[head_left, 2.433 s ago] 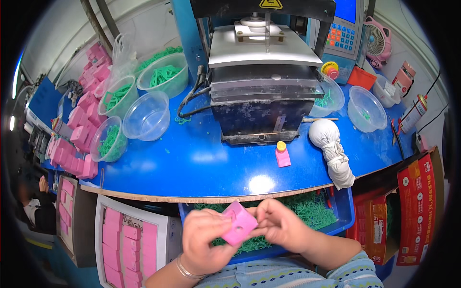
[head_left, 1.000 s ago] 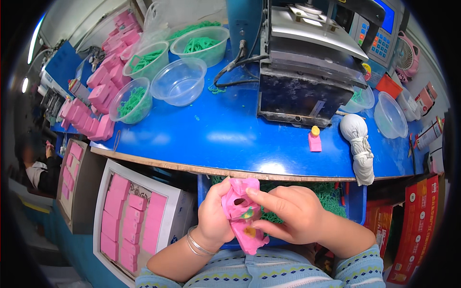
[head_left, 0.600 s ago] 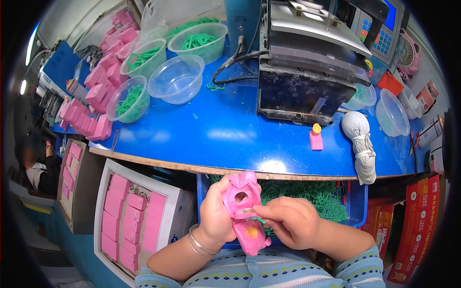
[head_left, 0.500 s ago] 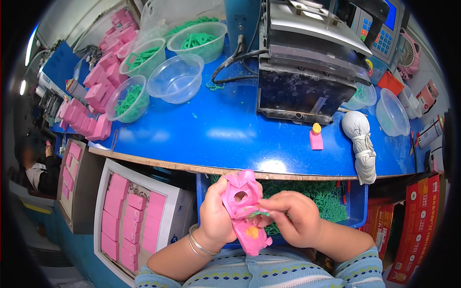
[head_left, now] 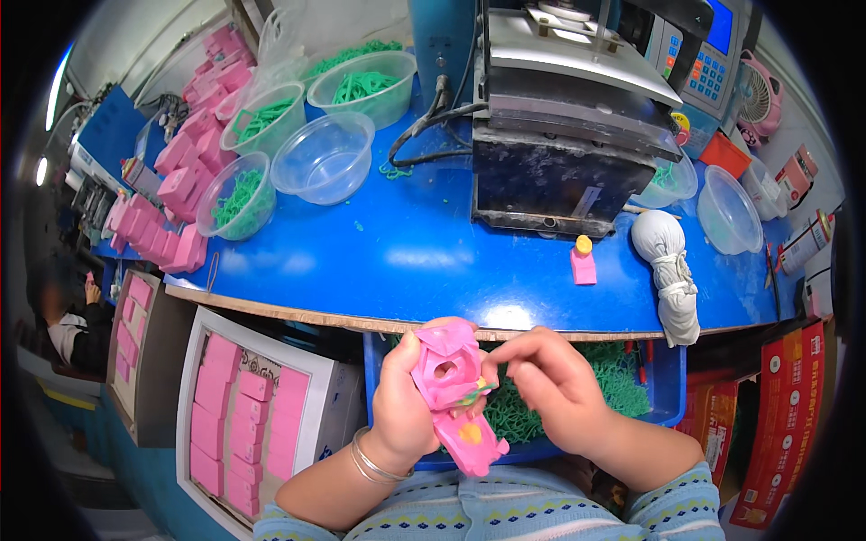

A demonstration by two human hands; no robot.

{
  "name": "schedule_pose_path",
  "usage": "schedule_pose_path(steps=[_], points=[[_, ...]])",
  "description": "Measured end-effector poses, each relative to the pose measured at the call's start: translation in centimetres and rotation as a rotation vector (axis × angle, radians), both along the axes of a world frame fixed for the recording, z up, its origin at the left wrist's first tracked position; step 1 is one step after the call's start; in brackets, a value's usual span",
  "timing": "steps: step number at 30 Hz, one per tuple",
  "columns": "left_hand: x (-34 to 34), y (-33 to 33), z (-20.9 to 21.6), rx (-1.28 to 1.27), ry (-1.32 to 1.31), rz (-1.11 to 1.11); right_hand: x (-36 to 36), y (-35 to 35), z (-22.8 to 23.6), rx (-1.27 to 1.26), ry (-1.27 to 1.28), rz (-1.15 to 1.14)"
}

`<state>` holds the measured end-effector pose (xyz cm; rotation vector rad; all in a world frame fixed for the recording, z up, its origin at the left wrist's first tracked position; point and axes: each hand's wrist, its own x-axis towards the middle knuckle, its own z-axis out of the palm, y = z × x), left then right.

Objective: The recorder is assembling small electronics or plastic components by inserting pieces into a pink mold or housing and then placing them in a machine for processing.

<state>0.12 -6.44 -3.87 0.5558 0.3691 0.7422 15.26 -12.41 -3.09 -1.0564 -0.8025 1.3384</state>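
Blue table (head_left: 379, 270), left grip (head_left: 399, 410) cupped

A blue table (head_left: 343, 261) with a wooden front edge (head_left: 316, 318) spans 9 to 3 o'clock. A white wall (head_left: 347, 20) stands at 11, a pale grey one (head_left: 816, 126) at 2. A tube light (head_left: 59, 87) glows at 10, a smaller lamp (head_left: 41, 169) below it. Glare (head_left: 507, 316) whitens the tabletop toward 4; a teal surface (head_left: 152, 469) shows at 8.
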Motion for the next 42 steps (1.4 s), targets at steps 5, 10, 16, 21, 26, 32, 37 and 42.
schedule_pose_path(steps=[5,10,16,21,26,32,37,42], points=[[0.4,-0.6,-0.2,0.265,0.344,0.294,1.0,1.2,2.2,0.387,-0.868,0.083],[0.4,-0.5,-0.7,0.325,0.37,0.258,1.1,1.2,2.1,0.459,-0.973,0.079],[0.2,-0.3,-1.0,0.357,0.428,0.221,0.7,1.4,2.6,0.547,-0.986,0.088],[0.0,-0.2,-1.7,0.337,0.486,0.157,0.0,2.1,2.0,0.571,-0.999,0.037],[-0.5,0.5,-2.0,0.739,0.5,-0.043,0.4,3.1,1.6,0.43,-0.816,0.133],[-0.3,-0.3,-1.0,0.666,0.72,0.059,-2.0,0.7,2.8,0.659,-1.171,-0.091],[-0.6,-0.2,-1.4,0.691,0.605,0.106,-1.5,0.6,3.5,0.735,-1.125,-0.074],[-1.0,-0.3,-0.3,0.406,0.289,-0.039,1.2,1.7,3.3,0.636,-0.879,0.147]])
